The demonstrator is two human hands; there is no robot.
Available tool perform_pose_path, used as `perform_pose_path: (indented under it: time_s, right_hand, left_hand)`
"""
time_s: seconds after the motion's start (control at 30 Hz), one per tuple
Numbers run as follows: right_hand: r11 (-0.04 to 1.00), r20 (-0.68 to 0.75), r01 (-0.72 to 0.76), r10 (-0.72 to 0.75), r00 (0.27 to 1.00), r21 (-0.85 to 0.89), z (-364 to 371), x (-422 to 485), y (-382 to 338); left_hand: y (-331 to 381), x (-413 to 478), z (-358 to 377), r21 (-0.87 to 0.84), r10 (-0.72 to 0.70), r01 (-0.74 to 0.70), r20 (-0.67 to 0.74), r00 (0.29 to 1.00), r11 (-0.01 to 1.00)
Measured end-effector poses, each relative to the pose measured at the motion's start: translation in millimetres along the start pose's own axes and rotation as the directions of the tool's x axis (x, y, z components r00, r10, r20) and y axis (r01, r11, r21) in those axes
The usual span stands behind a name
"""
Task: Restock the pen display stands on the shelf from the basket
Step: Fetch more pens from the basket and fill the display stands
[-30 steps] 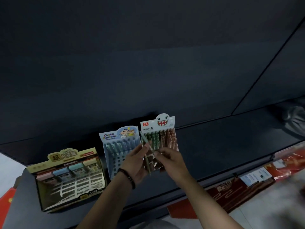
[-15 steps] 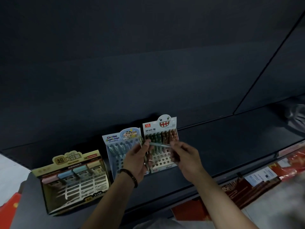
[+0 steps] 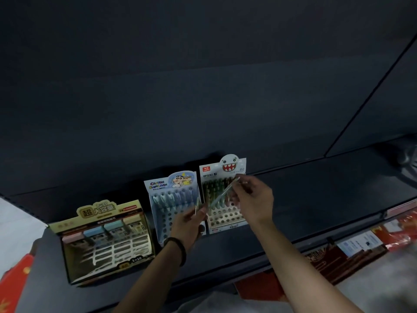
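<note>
Dark shelf, seen from above, with a dark back panel at 12 o'clock. Stock on the shelf, left to right: a gold-and-yellow refill display box at 8 o'clock of the view, open at the front, with pastel packs along its upper row; a blue Crayon Shin-chan pen stand at 6 o'clock, upright, with pale blue pens in the rear rows and open holes in the front rows; a white monster-face pen stand just beside it on its 3 o'clock side, with green and brown pens at the rear and open holes in front. Right hand: in front of the monster-face stand, thumb and fingers pinching the upper end of a pale green pen. The pen is tilted, top toward 1 o'clock and lower end toward 7 o'clock, across the stand's filled rows. Left hand: at 7 o'clock of the right hand, over the line between the two stands, fingers curled round slim pens, number not discernible. Whether the left fingertips touch the green pen's lower end cannot be told. Black wristband on the left wrist. Lower tier, 4 o'clock: red packets and a white label.
</note>
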State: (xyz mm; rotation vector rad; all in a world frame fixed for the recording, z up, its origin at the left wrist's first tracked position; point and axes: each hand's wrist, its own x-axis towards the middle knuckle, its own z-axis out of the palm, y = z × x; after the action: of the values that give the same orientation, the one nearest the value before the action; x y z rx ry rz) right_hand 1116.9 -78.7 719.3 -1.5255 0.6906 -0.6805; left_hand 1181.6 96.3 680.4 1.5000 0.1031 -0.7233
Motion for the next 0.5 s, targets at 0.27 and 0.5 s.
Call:
perform_pose_path:
  time_s: [0.27,0.5]
  right_hand:
    - [0.727,0.139,0.386,-0.377,0.916,-0.568,5,1,34]
    - [0.696,0.161,0.431,-0.421,0.893,-0.575,11,3,55]
  left_hand:
    - [-13,-1,-14,-0.178,-0.044,0.061,0.097,0.994,0.982]
    - [-8,-9,-27,-0.129,-0.04,0.059,0.15,0.988,0.99]
